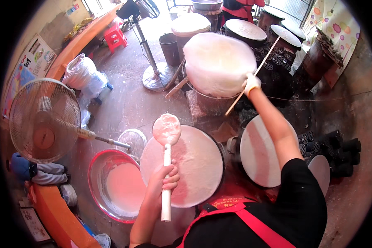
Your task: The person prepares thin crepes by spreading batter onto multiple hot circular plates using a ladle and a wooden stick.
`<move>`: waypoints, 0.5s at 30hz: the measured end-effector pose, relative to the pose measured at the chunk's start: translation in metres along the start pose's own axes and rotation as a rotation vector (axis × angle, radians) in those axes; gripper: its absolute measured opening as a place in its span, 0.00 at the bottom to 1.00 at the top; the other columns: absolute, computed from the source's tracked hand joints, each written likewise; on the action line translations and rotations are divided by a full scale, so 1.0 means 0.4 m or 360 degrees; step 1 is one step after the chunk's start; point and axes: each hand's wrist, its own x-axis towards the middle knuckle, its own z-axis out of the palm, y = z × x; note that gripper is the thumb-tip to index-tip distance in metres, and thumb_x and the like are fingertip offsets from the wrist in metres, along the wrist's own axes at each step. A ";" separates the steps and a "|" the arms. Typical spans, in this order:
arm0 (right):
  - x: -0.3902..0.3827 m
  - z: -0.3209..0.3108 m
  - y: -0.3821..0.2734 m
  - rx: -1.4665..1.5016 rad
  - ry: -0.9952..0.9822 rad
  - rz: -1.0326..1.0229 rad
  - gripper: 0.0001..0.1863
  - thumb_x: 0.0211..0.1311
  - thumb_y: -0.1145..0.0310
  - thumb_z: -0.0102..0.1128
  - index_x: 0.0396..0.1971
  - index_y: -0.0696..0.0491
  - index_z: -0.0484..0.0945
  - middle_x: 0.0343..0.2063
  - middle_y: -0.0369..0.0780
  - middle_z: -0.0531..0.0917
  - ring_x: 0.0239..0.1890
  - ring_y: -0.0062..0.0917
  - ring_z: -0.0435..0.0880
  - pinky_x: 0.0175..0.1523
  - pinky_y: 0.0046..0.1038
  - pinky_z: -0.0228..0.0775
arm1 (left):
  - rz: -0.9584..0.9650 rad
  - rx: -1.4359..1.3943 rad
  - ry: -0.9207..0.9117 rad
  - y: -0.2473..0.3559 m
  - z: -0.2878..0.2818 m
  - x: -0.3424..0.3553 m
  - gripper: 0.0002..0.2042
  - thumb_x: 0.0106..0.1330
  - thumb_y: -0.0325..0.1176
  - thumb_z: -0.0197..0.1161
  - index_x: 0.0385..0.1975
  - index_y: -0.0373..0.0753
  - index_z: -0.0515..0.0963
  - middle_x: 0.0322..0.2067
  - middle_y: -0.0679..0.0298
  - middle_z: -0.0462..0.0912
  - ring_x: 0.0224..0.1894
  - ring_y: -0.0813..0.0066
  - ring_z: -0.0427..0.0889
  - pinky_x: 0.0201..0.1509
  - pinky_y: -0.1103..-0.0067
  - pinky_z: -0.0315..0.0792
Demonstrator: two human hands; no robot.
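Note:
My left hand (165,177) grips the white handle of a ladle (167,128) with wet batter on its round head, above a round griddle (196,169) coated in pale batter. My gloved right hand (251,84) is closed at the edge of a large thin pale sheet (217,62), over a round rack (211,94). A long thin stick (235,103) runs past that hand; whether I grip it too, I cannot tell. A red-rimmed basin (122,190) of pale batter sits left of the griddle, and another pale griddle (260,149) lies under my right arm.
Fans (43,120) (136,18) stand left and behind. More lidded round stoves (246,31) line the back, where a person (239,8) in red stands. Black briquettes (343,155) are stacked right. A person's legs (49,175) rest by an orange bench (53,215). A red stool (115,37) stands behind.

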 end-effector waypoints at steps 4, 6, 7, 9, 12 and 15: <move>0.177 -0.121 0.231 -0.0435 0.0698 -0.0226 0.09 0.54 0.64 0.63 0.29 0.53 0.78 0.12 0.36 0.72 0.08 0.24 0.66 0.13 0.29 0.56 | -0.0057 0.0056 0.0000 0.023 0.031 0.018 0.11 0.69 0.24 0.45 0.49 0.30 0.60 0.22 0.67 0.60 0.15 0.88 0.58 0.09 0.93 0.54; 0.183 -0.120 0.288 -0.0507 0.0717 -0.0189 0.10 0.51 0.65 0.65 0.30 0.53 0.78 0.12 0.36 0.72 0.09 0.25 0.67 0.13 0.30 0.57 | -0.0040 0.0083 0.0031 0.014 0.038 0.022 0.11 0.69 0.24 0.45 0.49 0.30 0.60 0.22 0.67 0.60 0.15 0.88 0.58 0.09 0.93 0.54; 0.171 -0.108 0.295 -0.0507 0.0743 -0.0230 0.10 0.51 0.65 0.65 0.30 0.52 0.78 0.12 0.36 0.72 0.08 0.25 0.68 0.13 0.29 0.56 | -0.0032 0.0108 0.0042 0.006 0.046 0.022 0.11 0.69 0.24 0.45 0.49 0.30 0.60 0.22 0.67 0.60 0.15 0.88 0.58 0.09 0.93 0.54; 0.131 -0.110 0.280 -0.0358 0.0485 -0.0109 0.11 0.51 0.63 0.67 0.29 0.51 0.75 0.11 0.34 0.69 0.07 0.21 0.65 0.11 0.26 0.55 | -0.0060 0.0174 0.0000 -0.017 0.058 0.032 0.11 0.69 0.24 0.45 0.49 0.30 0.60 0.22 0.68 0.60 0.15 0.88 0.57 0.09 0.93 0.54; -0.042 -0.086 0.213 -0.0189 0.0174 -0.0007 0.11 0.57 0.60 0.65 0.31 0.50 0.73 0.12 0.31 0.67 0.08 0.16 0.62 0.11 0.23 0.53 | -0.0081 0.0265 -0.0037 -0.074 0.076 0.026 0.10 0.68 0.24 0.46 0.48 0.32 0.60 0.21 0.69 0.60 0.15 0.89 0.57 0.10 0.93 0.53; -0.149 -0.269 0.120 -0.0107 0.0079 -0.0428 0.13 0.60 0.66 0.58 0.44 0.52 0.74 0.18 0.31 0.72 0.12 0.15 0.67 0.15 0.21 0.58 | -0.0242 0.0437 -0.0151 -0.154 0.141 0.043 0.09 0.67 0.24 0.47 0.45 0.35 0.61 0.21 0.70 0.60 0.16 0.89 0.57 0.12 0.92 0.51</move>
